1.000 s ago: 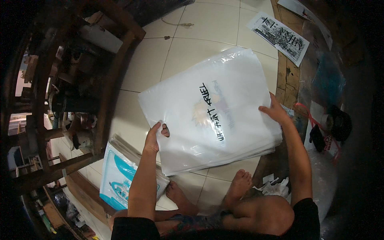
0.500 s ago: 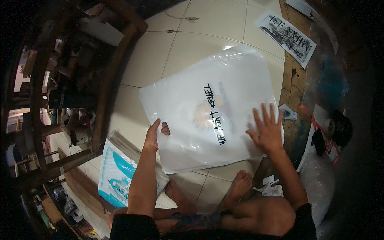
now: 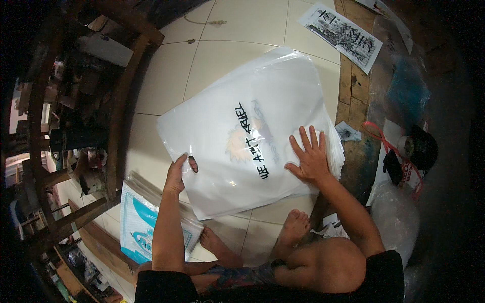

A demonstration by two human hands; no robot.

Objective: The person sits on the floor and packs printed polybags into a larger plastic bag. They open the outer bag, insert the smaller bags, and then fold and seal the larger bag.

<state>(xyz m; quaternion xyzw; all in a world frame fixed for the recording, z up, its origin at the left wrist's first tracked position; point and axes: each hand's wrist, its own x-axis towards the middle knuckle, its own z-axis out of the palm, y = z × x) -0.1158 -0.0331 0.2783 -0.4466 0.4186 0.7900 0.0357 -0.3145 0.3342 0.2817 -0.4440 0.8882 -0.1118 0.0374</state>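
A stack of white plastic bags (image 3: 212, 126), printed with black lettering and a faint orange-haired cartoon figure, lies over the tiled floor ahead of my feet. At the stack's left edge, my left hand (image 3: 177, 174) grips the bags beside an oval handle hole, thumb on top and the other fingers mostly hidden underneath. On the right part of the top bag my right hand (image 3: 310, 156) lies flat with fingers spread. Beyond it, the layered edges of the stack fan out along the right side.
A pack of blue-and-white printed bags (image 3: 139, 224) lies by my left forearm. Wooden shelving (image 3: 124, 101) stands left. A black-and-white printed sheet (image 3: 341, 38) rests on worn boards at the far right. Near my right arm are a roll of tape (image 3: 405, 146) and clear plastic wrap (image 3: 396, 222).
The right-hand edges of the stack have spread into a visible fan. My right hand still lies flat on top and my left keeps its grip. The whole view has shifted slightly.
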